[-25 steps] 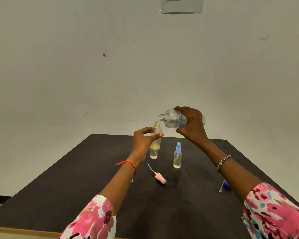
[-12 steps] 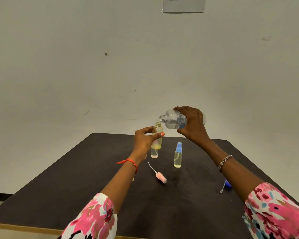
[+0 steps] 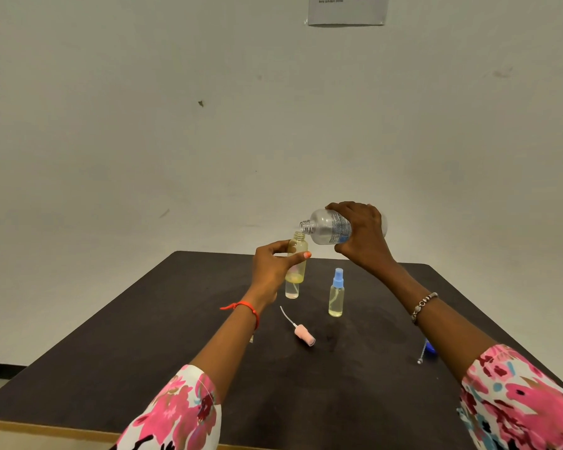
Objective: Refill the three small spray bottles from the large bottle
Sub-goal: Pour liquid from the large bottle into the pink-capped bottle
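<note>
My left hand (image 3: 272,266) holds an uncapped small bottle (image 3: 297,254) of yellowish liquid upright in the air above the table. My right hand (image 3: 363,237) grips the large clear bottle (image 3: 327,227), tipped nearly level, its open neck just above and right of the small bottle's mouth. Directly below the held bottle, partly hidden by it, another small clear bottle (image 3: 292,289) stands on the table. A third small bottle with a blue spray cap (image 3: 336,293) stands to its right. A pink spray head with its tube (image 3: 301,331) lies on the table.
The dark table (image 3: 176,368) reaches to a plain wall. A blue cap and a small metal piece (image 3: 427,350) lie at the right, partly behind my right forearm. A paper notice (image 3: 346,9) hangs on the wall.
The large bottle's neck has dipped slightly closer to the small bottle's mouth. Both hands stay almost where they were.
</note>
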Demonstrator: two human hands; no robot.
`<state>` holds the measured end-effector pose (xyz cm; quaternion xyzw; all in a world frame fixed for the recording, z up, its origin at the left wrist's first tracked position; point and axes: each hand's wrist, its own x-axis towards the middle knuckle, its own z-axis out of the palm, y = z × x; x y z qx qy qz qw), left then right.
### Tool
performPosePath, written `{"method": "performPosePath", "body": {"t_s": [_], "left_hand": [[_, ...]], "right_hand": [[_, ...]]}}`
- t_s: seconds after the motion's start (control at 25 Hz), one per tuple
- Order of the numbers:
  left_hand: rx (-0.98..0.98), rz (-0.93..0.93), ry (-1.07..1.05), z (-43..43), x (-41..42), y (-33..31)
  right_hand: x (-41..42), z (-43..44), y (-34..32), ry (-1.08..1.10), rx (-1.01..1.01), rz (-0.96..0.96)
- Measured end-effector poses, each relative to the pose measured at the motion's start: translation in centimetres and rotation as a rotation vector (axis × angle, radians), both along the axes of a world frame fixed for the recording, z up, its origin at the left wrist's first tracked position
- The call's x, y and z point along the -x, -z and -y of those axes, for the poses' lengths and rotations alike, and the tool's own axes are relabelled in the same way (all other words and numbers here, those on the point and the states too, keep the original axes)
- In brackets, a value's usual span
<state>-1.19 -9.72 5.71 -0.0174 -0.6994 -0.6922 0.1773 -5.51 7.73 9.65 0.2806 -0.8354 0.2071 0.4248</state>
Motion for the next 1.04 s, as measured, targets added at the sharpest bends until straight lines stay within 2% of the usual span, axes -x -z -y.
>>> {"method": "performPosePath", "body": {"t_s": [1.04], "left_hand": [[0.008, 0.005, 0.011, -0.17, 0.13, 0.37]], "right_hand": [[-0.50, -0.24, -0.16, 0.007, -0.032, -0.027]]}}
